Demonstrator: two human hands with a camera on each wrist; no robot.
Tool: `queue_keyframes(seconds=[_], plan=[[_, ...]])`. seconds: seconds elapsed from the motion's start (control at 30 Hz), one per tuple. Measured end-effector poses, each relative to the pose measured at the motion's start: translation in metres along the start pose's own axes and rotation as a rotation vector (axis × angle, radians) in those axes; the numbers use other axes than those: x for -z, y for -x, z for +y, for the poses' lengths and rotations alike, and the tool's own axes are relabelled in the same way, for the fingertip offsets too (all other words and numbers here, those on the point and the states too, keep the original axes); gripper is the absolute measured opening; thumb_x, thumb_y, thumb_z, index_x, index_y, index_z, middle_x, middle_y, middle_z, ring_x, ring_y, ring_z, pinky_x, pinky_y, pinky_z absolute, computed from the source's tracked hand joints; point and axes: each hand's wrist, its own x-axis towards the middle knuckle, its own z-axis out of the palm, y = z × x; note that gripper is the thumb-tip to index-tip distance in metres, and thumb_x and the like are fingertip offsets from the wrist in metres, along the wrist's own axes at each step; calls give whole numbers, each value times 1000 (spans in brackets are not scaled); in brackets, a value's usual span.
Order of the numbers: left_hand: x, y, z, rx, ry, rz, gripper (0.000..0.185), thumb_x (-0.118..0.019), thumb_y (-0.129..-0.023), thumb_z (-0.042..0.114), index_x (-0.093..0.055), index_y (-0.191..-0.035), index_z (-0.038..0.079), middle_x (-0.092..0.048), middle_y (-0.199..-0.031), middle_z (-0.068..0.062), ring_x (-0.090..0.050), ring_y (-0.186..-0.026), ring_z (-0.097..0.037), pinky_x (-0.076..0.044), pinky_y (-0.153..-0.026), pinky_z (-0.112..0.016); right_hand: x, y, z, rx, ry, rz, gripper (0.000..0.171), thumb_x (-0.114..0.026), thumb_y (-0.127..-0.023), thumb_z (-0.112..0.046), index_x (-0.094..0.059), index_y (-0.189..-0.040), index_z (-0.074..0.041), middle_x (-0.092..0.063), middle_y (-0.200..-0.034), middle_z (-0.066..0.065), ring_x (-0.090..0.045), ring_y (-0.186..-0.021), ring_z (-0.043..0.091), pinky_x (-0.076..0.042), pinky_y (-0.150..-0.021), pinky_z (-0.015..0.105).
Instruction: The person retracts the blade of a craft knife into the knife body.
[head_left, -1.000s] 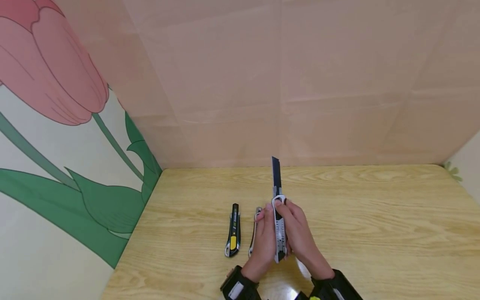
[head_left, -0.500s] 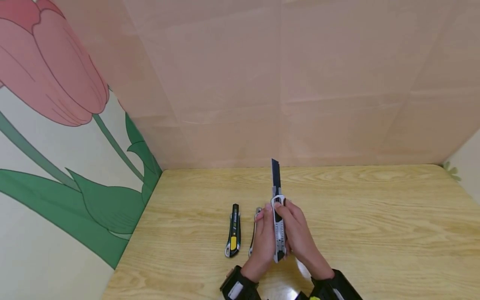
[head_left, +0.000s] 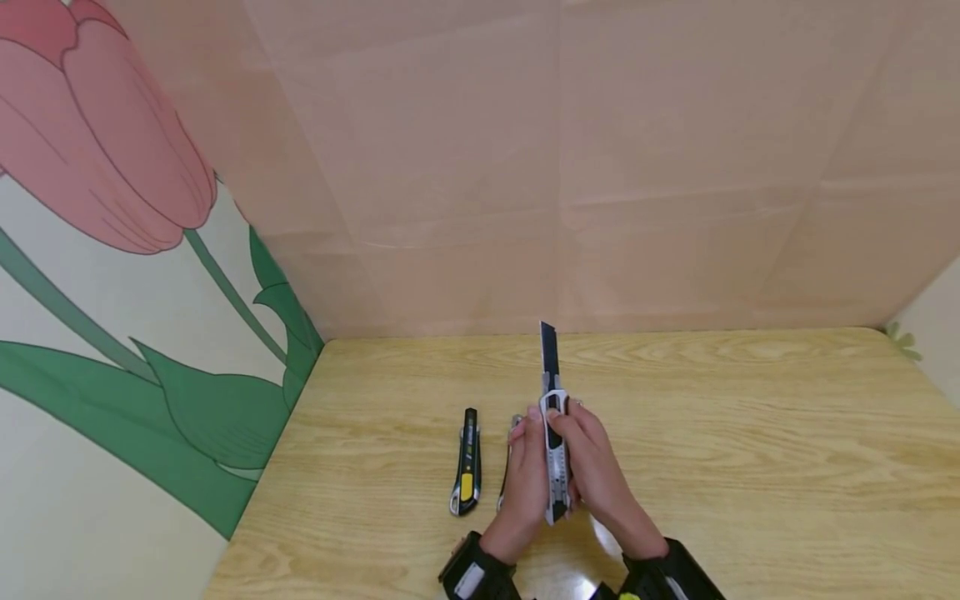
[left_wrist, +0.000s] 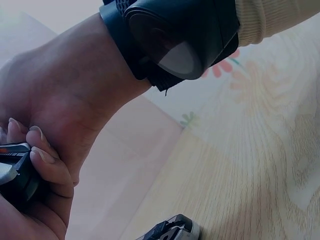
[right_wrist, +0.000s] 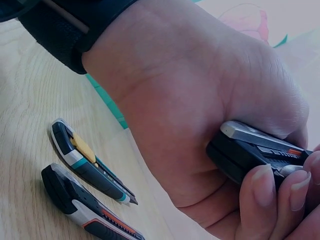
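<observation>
Both hands hold one silver utility knife (head_left: 556,467) upright over the wooden table (head_left: 750,433), its dark blade (head_left: 550,358) pushed out and pointing away from me. My left hand (head_left: 525,475) grips the handle from the left and my right hand (head_left: 600,467) grips it from the right. In the right wrist view the fingers (right_wrist: 270,190) curl under the dark handle (right_wrist: 250,150). In the left wrist view fingers (left_wrist: 47,165) wrap the same handle (left_wrist: 15,172).
A black and yellow knife (head_left: 467,461) lies on the table to the left of my hands. A second knife (head_left: 513,429) lies beside it, partly hidden by my left hand. Both also show in the right wrist view: yellow (right_wrist: 85,160), black (right_wrist: 85,210). Walls close the back and left.
The blade tip sits slightly lower and a little further left than a second ago. The hands have barely moved.
</observation>
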Motion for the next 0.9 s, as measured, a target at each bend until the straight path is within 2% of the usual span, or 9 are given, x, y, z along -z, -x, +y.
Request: queue_keyframes(seconds=[0.33,0.57,0.73,0.9], plan=[[0,-1,-4,12,-5,8,54,-18,-112,53,-56,-143,32,-57,-78,-4,-53,-54,-14,-46,-40,-23,0,0,1,13,2,-1,32,-39,-110,-18,-64,-109,3,-69,-98,17,-65,-76,22,-51,-48,32],[2,-1,-3,28,7,12,53,-18,-113,51,-56,-144,30,-57,-82,-3,-53,-58,-15,-47,-43,-24,-1,1,2,-1,6,14,29,-40,-108,-13,-64,-108,3,-69,-98,17,-63,-71,22,-47,-40,34],[2,-1,-3,24,28,-7,54,-18,-113,50,-55,-143,26,-57,-81,-4,-53,-57,-15,-47,-42,-24,-1,1,2,1,9,16,28,-40,-107,-11,-63,-108,3,-70,-97,16,-64,-76,22,-49,-46,32],[1,0,-2,20,23,7,54,-18,-113,50,-55,-144,25,-57,-82,-4,-53,-57,-14,-46,-42,-24,-2,0,3,7,-2,14,27,-40,-107,-10,-63,-108,4,-70,-98,15,-65,-84,22,-53,-63,27]])
